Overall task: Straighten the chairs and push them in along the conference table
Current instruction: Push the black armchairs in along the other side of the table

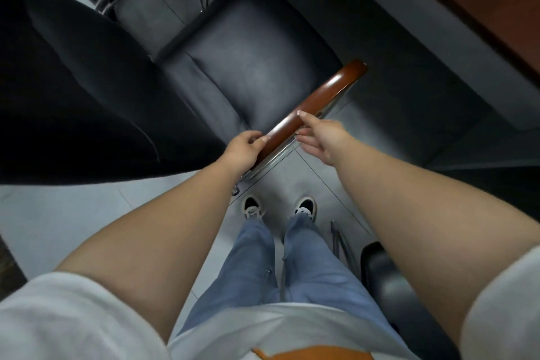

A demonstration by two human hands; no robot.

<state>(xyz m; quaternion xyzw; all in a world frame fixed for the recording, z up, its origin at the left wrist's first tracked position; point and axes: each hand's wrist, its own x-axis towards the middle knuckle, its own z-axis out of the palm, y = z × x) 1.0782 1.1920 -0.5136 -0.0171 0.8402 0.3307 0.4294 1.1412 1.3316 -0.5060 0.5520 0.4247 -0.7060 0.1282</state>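
— Hands?
— Your left hand [244,149] grips the chair's [248,61] wooden armrest [315,105]; your right hand [321,140] is loosely spread, forefinger touching it.
— Chair?
— Angled, apart from the table [482,9] edge.

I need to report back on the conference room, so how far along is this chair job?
Nothing looks finished yet. In hand: the left hand grips the near wooden armrest of the black chair, the right hand touching it. Left: that chair sits angled, apart from the table.
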